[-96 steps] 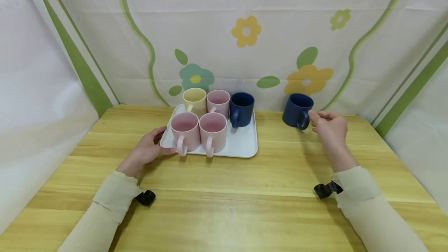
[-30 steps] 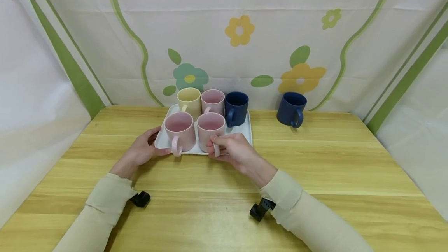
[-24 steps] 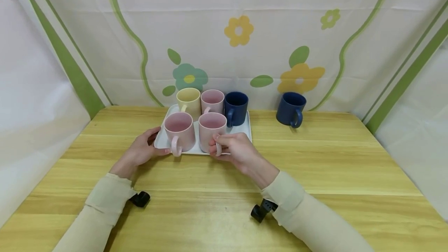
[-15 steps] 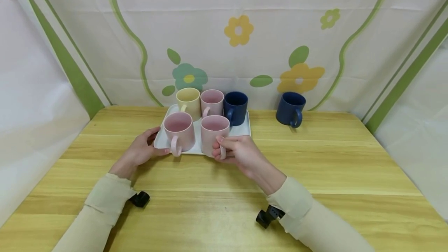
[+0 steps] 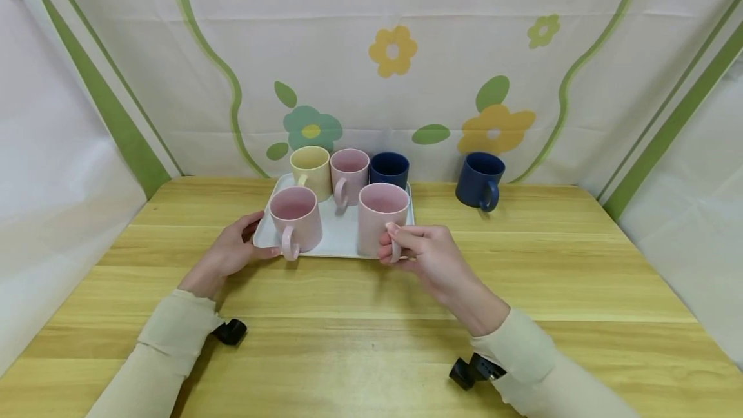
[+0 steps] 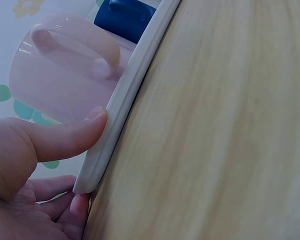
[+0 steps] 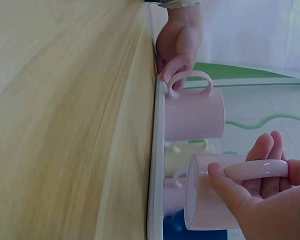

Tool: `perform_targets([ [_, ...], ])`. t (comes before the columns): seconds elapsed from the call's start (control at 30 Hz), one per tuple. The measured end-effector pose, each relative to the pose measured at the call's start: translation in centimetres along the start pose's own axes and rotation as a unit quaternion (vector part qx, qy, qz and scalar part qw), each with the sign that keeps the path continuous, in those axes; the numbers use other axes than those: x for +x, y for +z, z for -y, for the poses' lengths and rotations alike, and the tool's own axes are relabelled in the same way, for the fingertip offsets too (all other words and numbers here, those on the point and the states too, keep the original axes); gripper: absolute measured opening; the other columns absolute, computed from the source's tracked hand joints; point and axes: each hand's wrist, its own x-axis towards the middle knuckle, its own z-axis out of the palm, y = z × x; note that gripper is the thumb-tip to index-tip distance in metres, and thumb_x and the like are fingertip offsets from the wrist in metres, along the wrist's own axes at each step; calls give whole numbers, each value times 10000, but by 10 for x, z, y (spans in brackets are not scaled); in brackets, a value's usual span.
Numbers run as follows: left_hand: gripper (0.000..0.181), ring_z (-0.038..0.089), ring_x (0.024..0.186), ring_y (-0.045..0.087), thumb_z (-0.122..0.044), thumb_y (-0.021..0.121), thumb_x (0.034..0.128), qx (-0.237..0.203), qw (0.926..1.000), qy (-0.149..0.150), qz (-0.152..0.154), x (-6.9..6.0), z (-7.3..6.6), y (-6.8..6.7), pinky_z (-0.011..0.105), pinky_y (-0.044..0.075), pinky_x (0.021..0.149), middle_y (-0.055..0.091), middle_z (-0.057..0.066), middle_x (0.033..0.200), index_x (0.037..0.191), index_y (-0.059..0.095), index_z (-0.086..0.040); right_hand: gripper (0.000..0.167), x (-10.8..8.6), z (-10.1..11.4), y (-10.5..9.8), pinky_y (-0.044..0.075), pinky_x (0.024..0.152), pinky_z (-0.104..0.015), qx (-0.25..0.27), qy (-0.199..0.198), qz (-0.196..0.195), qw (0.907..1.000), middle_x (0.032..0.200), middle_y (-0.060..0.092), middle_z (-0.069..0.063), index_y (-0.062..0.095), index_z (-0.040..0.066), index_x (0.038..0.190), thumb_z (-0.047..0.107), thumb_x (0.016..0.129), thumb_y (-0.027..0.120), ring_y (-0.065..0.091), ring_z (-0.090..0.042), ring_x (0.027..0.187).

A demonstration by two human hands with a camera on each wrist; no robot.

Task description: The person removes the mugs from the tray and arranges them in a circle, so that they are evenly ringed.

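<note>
My right hand (image 5: 438, 263) grips a pink mug (image 5: 371, 228) by its handle. In the right wrist view, a gap shows between this pink mug (image 7: 207, 200) and the white tray (image 7: 157, 150) beneath. My left hand (image 5: 229, 251) holds the left front corner of the tray (image 5: 336, 231), thumb (image 6: 70, 137) on the rim and fingers by its underside. Another pink mug (image 5: 302, 224) stands at the tray's front left. Behind stand a yellow mug (image 5: 316, 176), a pink mug (image 5: 351, 179) and a dark blue mug (image 5: 390, 169), partly hidden by the held mug.
A second dark blue mug (image 5: 476, 180) stands on the wooden table (image 5: 348, 353) right of the tray, handle turned toward the front right. A white curtain (image 5: 325, 50) printed with flowers hangs directly behind the table.
My right hand has left the blue mug on the table, taken the front right pink mug by the handle, lifted it and moved it rightward. My left hand stays at the tray corner.
</note>
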Motion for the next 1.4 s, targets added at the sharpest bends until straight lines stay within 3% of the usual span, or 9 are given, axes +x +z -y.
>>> perform_targets([
  [0.37,1041,474,1543,336,-161,824,921,9,10000,36,-29,1,0,0,627,284,1281,295,293,1707,1695,147,2,438,-4,5,-35,621,945,-301,53,-47,-775,9970,989,754,-13,687,-99,1272,294,1094,614,728,-165,974],
  [0.63,1053,472,1548,323,-158,827,920,-85,10000,-36,-6,2,-1,2,631,270,1287,279,287,1716,1699,135,-9,440,8,-2,-52,629,921,-266,317,-238,-1558,9870,929,766,2,666,-130,1302,254,1097,603,747,-126,879],
  [0.8,1057,475,1547,326,-165,829,920,-21,10000,-51,-23,0,-2,1,631,279,1283,280,286,1716,1700,134,-11,424,15,-7,-61,614,982,-288,179,-138,-1859,9823,964,762,2,678,-101,1299,265,1107,582,753,-127,926],
  [1.2,1047,472,1540,334,-157,826,919,-41,10000,-48,-4,-1,-3,0,627,278,1286,285,289,1713,1697,142,-5,410,28,-11,-61,569,1077,-311,389,104,-1976,9795,1049,775,-12,669,-49,1372,250,1111,568,768,-137,1041],
  [1.4,1048,471,1543,325,-166,827,922,-57,10000,-74,-9,-1,-3,0,629,269,1289,279,283,1716,1699,141,-10,438,38,-11,-60,502,1176,-389,187,176,-1802,9833,1227,781,-80,642,-30,1424,267,1109,574,761,-131,1113],
])
